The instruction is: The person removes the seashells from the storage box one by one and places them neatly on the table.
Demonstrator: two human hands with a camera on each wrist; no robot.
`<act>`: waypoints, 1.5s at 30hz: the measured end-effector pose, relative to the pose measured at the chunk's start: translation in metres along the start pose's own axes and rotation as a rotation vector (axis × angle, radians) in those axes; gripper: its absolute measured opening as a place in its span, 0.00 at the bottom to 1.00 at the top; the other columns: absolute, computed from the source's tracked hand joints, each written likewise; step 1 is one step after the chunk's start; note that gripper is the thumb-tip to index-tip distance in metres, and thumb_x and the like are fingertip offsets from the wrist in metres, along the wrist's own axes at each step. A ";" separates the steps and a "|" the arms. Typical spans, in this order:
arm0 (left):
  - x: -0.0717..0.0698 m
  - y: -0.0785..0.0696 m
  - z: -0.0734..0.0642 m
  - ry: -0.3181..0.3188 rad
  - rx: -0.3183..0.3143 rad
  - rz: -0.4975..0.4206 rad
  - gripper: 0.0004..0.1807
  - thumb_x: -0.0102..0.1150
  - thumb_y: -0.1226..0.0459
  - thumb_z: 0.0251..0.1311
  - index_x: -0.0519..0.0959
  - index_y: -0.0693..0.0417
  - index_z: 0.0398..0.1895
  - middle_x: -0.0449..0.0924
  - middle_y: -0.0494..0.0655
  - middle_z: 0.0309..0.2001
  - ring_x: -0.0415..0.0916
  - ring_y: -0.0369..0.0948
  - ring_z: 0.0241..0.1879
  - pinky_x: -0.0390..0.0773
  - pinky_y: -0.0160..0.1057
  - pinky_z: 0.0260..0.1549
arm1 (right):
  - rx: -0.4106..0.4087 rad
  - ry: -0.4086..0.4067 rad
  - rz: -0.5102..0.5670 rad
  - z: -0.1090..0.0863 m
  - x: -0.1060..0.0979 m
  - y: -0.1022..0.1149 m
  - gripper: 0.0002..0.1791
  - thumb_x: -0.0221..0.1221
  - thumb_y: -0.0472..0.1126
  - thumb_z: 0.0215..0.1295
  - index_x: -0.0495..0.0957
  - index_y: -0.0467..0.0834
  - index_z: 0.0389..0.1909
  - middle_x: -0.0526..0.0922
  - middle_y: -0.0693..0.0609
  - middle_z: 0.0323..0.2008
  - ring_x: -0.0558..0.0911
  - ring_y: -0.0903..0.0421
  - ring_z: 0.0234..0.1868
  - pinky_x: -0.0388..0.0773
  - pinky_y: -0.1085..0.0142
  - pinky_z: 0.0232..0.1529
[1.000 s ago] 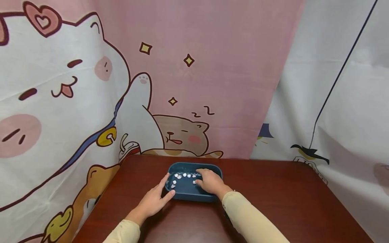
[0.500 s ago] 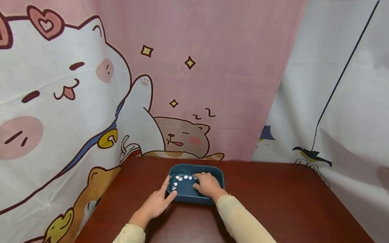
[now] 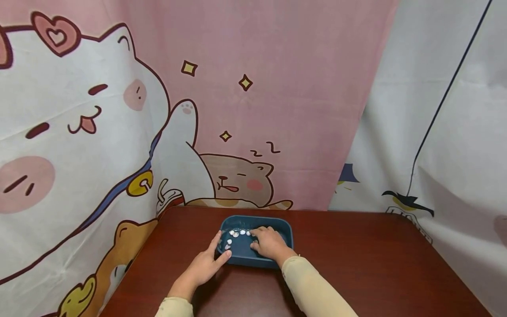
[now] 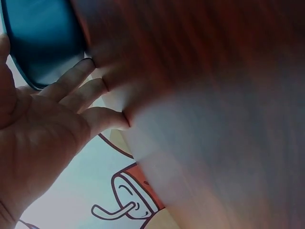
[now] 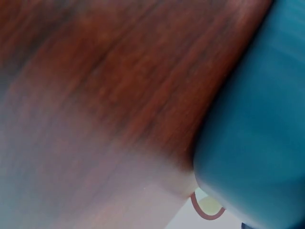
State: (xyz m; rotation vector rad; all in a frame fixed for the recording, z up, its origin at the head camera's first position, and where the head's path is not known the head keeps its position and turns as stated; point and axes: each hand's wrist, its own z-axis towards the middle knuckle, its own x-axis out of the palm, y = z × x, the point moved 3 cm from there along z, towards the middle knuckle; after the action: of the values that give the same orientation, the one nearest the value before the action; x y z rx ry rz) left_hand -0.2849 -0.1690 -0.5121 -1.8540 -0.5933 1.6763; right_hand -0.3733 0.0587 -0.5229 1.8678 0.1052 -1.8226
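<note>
A dark blue rectangular tray (image 3: 253,261) lies on the table, with several small white pieces (image 3: 242,232) in a bent row along its far and left sides; their kind is too small to tell. My left hand (image 3: 201,267) rests against the tray's left end, fingers extended; in the left wrist view the left hand (image 4: 45,121) shows spread fingers beside the tray (image 4: 45,43). Inside the tray's right half is my right hand (image 3: 271,245), fingertips at the right end of the row, thumb apart from the forefinger. Whatever lies under this hand is hidden.
The brown wooden table (image 3: 356,255) extends around the tray. Behind it hangs a printed cloth (image 3: 309,110) with cartoon animals, reaching the table's back edge. The right wrist view shows only table, some cloth and the tray's outer wall (image 5: 257,124).
My right hand has shifted slightly left and its fingertips now cover the right end of the row. A white piece near the thumb is no longer visible. The left hand stays at the tray.
</note>
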 end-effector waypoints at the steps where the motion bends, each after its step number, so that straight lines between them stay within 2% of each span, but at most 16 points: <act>1: 0.000 0.000 0.000 0.000 -0.002 -0.001 0.46 0.54 0.39 0.76 0.50 0.44 0.88 0.75 0.68 0.72 0.80 0.67 0.64 0.73 0.73 0.65 | 0.001 0.003 -0.002 0.000 0.000 0.000 0.29 0.65 0.54 0.75 0.78 0.51 0.73 0.81 0.46 0.69 0.78 0.43 0.68 0.74 0.43 0.73; 11: 0.001 0.002 0.001 -0.001 -0.008 -0.003 0.47 0.54 0.38 0.76 0.50 0.43 0.88 0.75 0.68 0.72 0.80 0.67 0.64 0.73 0.74 0.64 | 0.007 0.029 -0.034 0.000 -0.002 0.002 0.31 0.64 0.54 0.75 0.75 0.51 0.75 0.79 0.46 0.71 0.77 0.43 0.68 0.73 0.42 0.74; 19: 0.001 0.002 0.000 -0.009 -0.006 -0.004 0.46 0.54 0.38 0.76 0.50 0.42 0.88 0.75 0.68 0.72 0.80 0.67 0.64 0.74 0.74 0.63 | 0.022 0.045 -0.044 -0.001 0.001 0.001 0.31 0.64 0.56 0.75 0.77 0.50 0.74 0.78 0.46 0.71 0.76 0.44 0.67 0.73 0.43 0.74; 34: 0.003 0.003 0.001 -0.008 -0.008 -0.013 0.46 0.54 0.37 0.76 0.50 0.41 0.88 0.75 0.68 0.72 0.80 0.68 0.64 0.74 0.73 0.63 | 0.025 0.028 -0.031 0.000 0.000 0.001 0.29 0.65 0.56 0.74 0.80 0.47 0.71 0.79 0.47 0.70 0.77 0.45 0.67 0.73 0.44 0.73; 39: 0.002 0.001 0.000 -0.012 -0.008 -0.018 0.46 0.55 0.37 0.76 0.50 0.42 0.88 0.75 0.69 0.72 0.80 0.68 0.64 0.74 0.73 0.63 | 0.016 -0.017 -0.015 -0.001 -0.001 0.001 0.26 0.68 0.53 0.73 0.84 0.45 0.65 0.82 0.45 0.64 0.80 0.45 0.63 0.77 0.45 0.70; 45: 0.002 0.002 -0.001 -0.012 -0.006 -0.028 0.46 0.55 0.38 0.76 0.50 0.42 0.88 0.75 0.69 0.72 0.80 0.68 0.64 0.74 0.73 0.63 | -0.013 -0.082 -0.028 -0.001 -0.002 0.000 0.14 0.71 0.49 0.70 0.91 0.45 0.49 0.85 0.48 0.48 0.84 0.49 0.50 0.84 0.49 0.59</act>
State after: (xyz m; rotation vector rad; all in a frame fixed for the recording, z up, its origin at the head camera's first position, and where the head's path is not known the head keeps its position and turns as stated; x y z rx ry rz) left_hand -0.2839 -0.1691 -0.5153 -1.8327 -0.6266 1.6703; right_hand -0.3723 0.0595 -0.5211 1.7883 0.1147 -1.9099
